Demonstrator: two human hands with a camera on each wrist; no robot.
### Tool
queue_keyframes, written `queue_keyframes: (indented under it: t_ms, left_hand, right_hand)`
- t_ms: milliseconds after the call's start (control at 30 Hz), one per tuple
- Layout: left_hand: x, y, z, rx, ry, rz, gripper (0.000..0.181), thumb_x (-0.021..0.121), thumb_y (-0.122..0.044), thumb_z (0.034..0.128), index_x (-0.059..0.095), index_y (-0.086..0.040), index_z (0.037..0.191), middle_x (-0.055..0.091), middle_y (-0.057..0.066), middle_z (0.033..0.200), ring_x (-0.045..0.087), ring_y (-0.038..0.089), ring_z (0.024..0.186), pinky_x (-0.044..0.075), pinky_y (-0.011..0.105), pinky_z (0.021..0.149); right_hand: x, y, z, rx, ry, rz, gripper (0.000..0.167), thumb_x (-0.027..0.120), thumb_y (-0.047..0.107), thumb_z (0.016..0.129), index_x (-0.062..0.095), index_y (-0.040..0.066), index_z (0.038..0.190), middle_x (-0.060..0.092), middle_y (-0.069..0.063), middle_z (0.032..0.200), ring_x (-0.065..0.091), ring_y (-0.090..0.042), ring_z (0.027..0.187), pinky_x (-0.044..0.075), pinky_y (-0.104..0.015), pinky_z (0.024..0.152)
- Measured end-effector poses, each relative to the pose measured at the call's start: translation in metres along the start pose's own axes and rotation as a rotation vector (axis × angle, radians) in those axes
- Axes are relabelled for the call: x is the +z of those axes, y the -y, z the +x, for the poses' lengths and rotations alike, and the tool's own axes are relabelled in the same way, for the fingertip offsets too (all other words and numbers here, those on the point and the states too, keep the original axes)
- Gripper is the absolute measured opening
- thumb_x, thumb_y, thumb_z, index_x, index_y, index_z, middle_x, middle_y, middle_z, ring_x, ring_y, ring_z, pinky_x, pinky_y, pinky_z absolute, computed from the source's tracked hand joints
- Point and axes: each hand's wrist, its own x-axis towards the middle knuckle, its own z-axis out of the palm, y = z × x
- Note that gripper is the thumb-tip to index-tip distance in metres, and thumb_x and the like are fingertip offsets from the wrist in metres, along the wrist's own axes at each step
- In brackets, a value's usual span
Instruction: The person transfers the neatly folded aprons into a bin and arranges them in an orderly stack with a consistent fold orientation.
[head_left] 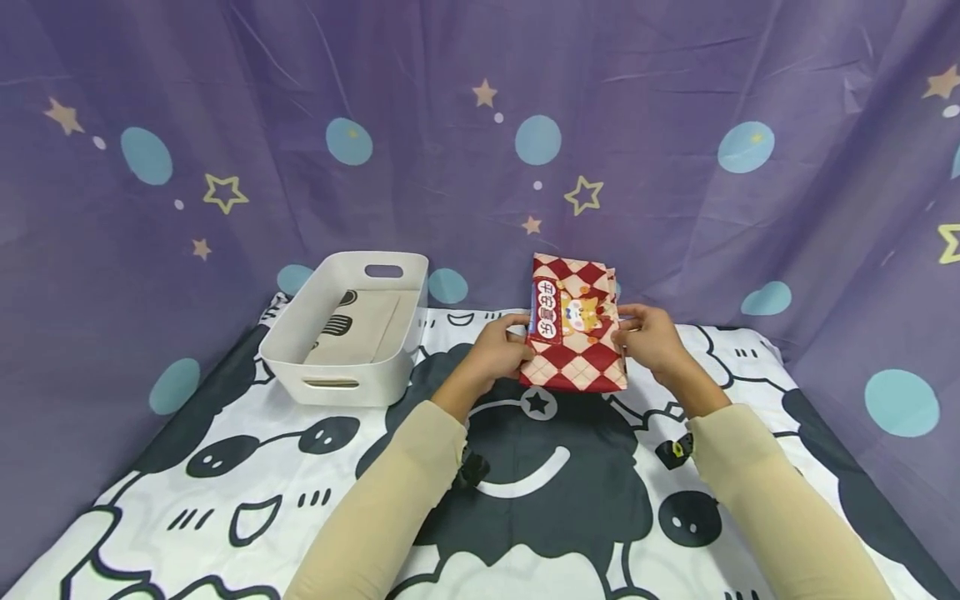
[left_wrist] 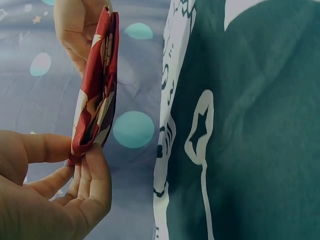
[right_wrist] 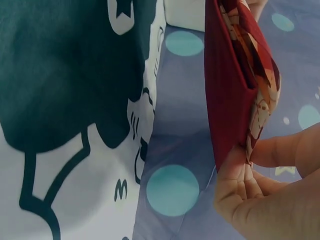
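A flat, folded red-and-cream diamond-patterned cloth (head_left: 576,354) is held up above the bed-like printed surface. Its front carries a cartoon animal and a red label with white characters. My left hand (head_left: 497,348) pinches its left edge, my right hand (head_left: 652,340) its right edge. In the left wrist view, the thumb and fingers of the left hand (left_wrist: 65,200) grip one end of the folded layers (left_wrist: 90,110). The right wrist view shows the right hand (right_wrist: 265,185) pinching a lower corner of the cloth (right_wrist: 225,95), whose layers stand slightly apart.
To the left stands a white plastic basket (head_left: 375,385) with handle slots. Inside it lies a folded beige cloth (head_left: 375,321) with black print. A black-and-white cartoon sheet (head_left: 525,517) covers the surface, and a purple curtain (head_left: 450,67) hangs behind.
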Motion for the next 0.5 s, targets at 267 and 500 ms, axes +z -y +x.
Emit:
queue_keyframes:
  t_ms: [267, 500]
  left_hand:
    - [-0.012, 0.004, -0.006, -0.002, -0.028, 0.03, 0.064, 0.063, 0.008, 0.0849, 0.055, -0.011, 0.145, 0.063, 0.014, 0.103, 0.064, 0.022, 0.078, 0.058, 0.032, 0.056]
    - [-0.025, 0.003, -0.011, 0.0, -0.028, 0.053, 0.065, 0.062, 0.008, 0.0848, 0.052, -0.009, 0.147, 0.06, 0.013, 0.102, 0.062, 0.021, 0.077, 0.058, 0.033, 0.057]
  right_hand:
    - [0.019, -0.003, 0.003, -0.036, -0.019, 0.009, 0.054, 0.054, -0.008, 0.09, 0.046, -0.014, 0.143, 0.058, -0.026, 0.109, 0.06, -0.014, 0.078, 0.054, -0.022, 0.062]
    - [0.031, 0.001, 0.003, -0.05, -0.029, -0.007, 0.054, 0.056, -0.009, 0.088, 0.049, -0.012, 0.142, 0.059, -0.024, 0.107, 0.061, -0.019, 0.083, 0.053, -0.022, 0.062]
